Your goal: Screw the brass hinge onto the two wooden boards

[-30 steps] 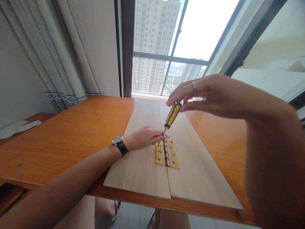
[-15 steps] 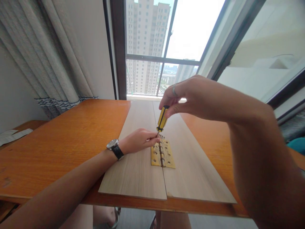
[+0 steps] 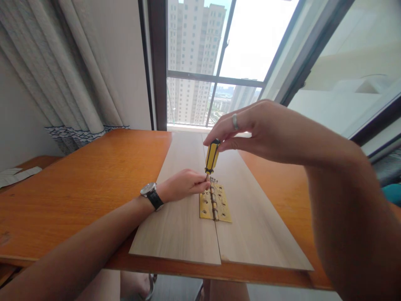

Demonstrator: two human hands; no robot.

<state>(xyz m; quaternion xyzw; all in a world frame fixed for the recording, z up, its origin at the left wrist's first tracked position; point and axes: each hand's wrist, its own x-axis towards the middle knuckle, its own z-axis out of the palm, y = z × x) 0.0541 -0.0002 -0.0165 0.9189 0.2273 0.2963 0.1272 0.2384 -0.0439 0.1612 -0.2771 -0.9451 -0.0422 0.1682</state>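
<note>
A yellow and black screwdriver (image 3: pixel 212 156) points down over the far end of a brass hinge (image 3: pixel 215 203). My right hand (image 3: pixel 241 128), with a ring on one finger, has its fingertips closed round the top of the handle. My left hand (image 3: pixel 184 184), a watch on its wrist, pinches near the screwdriver's shaft at the hinge's far left corner; whether a screw is between the fingertips is hidden. The hinge lies across the seam of two pale boards (image 3: pixel 178 230). Several small screws (image 3: pixel 214 180) lie just beyond it.
Under the boards is an orange wooden table (image 3: pixel 103 179). A window (image 3: pixel 216 77) stands behind it, with a grey curtain (image 3: pixel 84 71) at the left. White papers (image 3: pixel 19 175) lie at the far left. My legs are below the table's front edge.
The fingers of my right hand have shifted round the handle and opened out a little, and the wrist has moved slightly right. My left hand stays at the same spot on the hinge.
</note>
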